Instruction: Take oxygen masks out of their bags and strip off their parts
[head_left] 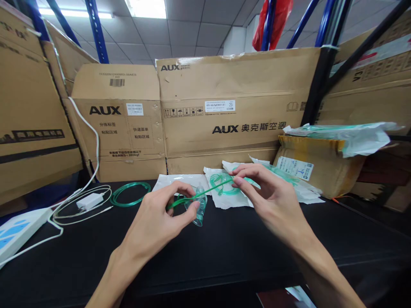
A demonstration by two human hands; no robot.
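Note:
Between my two hands a green elastic strap [218, 185] is drawn out in a slanting line. My left hand [163, 209] pinches its lower left part between thumb and fingers. At the upper right end, the fingertips of my right hand [272, 192] are closed on the strap. A clear green mask [201, 207] is just beyond my left fingertips, partly hidden by them; whether it touches the table I cannot tell. Behind my hands lie white packets [221, 201] with coiled green tubing [215, 182] on them.
Left on the black table [205, 261] lie a green tube coil [122, 204], a white charger [90, 201] with its cable, and a power strip [24, 233]. Cardboard boxes [192, 141] wall off the back. More packets [366, 136] rest on a carton [324, 171] at right.

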